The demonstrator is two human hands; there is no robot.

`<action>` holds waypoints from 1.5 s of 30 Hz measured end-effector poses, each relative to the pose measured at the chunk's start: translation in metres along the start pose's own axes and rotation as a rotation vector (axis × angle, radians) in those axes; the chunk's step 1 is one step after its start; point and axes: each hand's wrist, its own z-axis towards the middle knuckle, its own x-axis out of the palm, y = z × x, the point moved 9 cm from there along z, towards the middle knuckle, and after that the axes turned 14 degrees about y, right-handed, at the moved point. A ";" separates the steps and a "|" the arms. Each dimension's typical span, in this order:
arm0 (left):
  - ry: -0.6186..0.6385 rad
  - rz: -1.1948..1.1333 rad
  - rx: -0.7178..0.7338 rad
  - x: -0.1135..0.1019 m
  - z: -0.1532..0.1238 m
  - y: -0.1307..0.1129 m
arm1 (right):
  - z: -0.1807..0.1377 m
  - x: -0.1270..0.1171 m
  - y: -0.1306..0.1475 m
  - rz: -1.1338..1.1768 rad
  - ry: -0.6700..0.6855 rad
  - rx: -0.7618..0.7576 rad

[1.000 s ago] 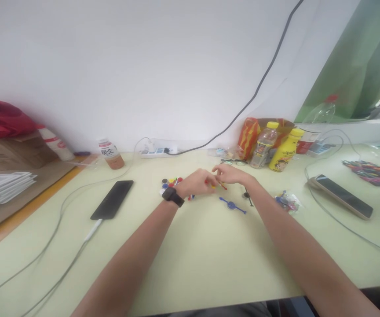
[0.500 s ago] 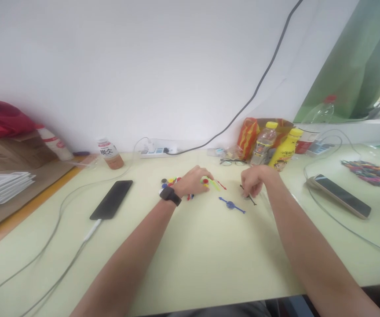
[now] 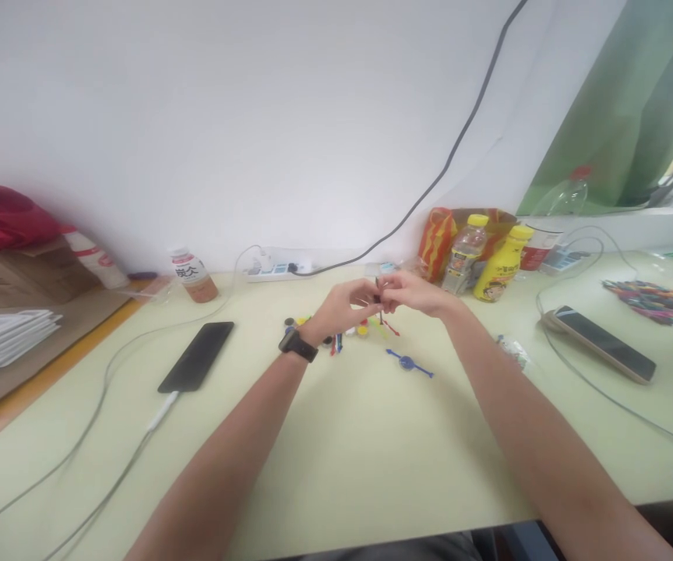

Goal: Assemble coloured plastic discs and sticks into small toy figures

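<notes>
As a blue arrow (image 3: pixel 407 363) lies nearby, our left hand (image 3: pixel 342 307) and right hand (image 3: pixel 411 294) pinch a slim black piece (image 3: pixel 378 299).

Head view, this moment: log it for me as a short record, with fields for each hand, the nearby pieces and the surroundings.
Left hand: fingers beside a thin dark piece; grip unclear
Right hand: pinching the dark piece
Left wrist: black watch
Nearby: blue piece on the table
Left side: black phone, cable attached
Back right: yellow bottle
</notes>
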 end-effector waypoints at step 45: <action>-0.158 0.371 0.012 0.037 -0.086 -0.018 | -0.030 0.086 -0.033 0.372 -0.046 -0.041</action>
